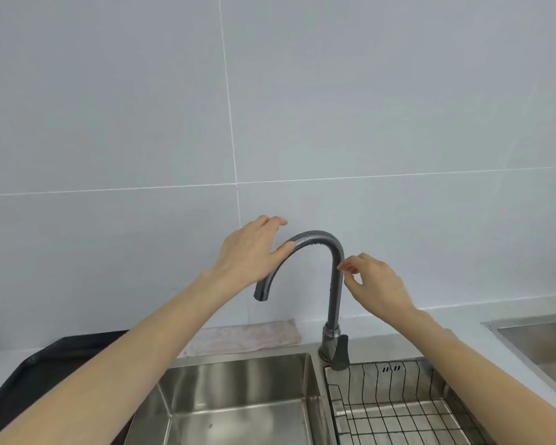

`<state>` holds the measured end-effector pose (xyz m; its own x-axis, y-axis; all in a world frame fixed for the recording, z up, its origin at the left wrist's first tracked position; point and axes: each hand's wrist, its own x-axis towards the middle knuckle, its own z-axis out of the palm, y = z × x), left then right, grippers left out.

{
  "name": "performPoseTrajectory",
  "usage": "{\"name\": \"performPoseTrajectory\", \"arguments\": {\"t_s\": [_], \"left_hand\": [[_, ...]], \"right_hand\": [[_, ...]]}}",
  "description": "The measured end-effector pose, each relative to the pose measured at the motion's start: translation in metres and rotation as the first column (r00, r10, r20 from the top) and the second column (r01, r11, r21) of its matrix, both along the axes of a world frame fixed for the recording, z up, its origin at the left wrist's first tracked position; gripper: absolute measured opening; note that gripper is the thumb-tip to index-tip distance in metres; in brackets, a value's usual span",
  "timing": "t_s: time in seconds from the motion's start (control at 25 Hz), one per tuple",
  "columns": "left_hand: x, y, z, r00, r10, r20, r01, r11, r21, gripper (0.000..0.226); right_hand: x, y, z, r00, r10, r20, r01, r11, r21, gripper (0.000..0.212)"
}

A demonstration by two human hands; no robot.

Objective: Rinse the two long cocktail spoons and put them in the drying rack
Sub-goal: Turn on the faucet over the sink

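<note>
A dark grey gooseneck faucet (333, 284) rises between the two basins, its spout turned left over the left steel basin (238, 396). My left hand (251, 252) rests on the arch of the spout, fingers spread, thumb under the pipe. At the upright pipe, the fingertips of my right hand (373, 281) touch its right side, loosely curled and holding nothing. A black wire drying rack (395, 409) fills the right basin. No cocktail spoons are in view. No water runs from the spout.
The faucet's lever handle (341, 351) hangs down at its base. A pale folded cloth (244, 337) lies on the counter behind the left basin. A black mat (45, 370) covers the counter at left. Another steel basin's corner (540, 342) shows at far right.
</note>
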<state>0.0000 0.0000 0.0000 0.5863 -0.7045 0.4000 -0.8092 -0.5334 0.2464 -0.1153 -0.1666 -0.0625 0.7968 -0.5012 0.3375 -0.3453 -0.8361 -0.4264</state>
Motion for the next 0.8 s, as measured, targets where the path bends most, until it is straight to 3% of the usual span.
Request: {"name": "performPoseTrajectory", "arguments": {"t_s": [0.24, 0.4, 0.8], "left_hand": [[0.01, -0.024, -0.027, 0.999, -0.029, -0.045, 0.029, 1.0, 0.003, 0.042], [0.016, -0.031, -0.045, 0.988, -0.115, -0.101, 0.103, 0.988, -0.111, 0.04], [0.023, -0.034, -0.06, 0.984, -0.165, -0.068, 0.142, 0.955, -0.261, 0.038]], "right_hand": [[0.006, -0.019, -0.057, 0.985, 0.007, -0.175, 0.017, 0.991, 0.13, 0.026], [0.012, -0.023, -0.093, 0.957, 0.041, -0.286, 0.018, 0.98, 0.199, 0.031], [0.015, -0.02, -0.13, 0.95, 0.001, -0.311, 0.07, 0.973, 0.219, 0.023]]}}
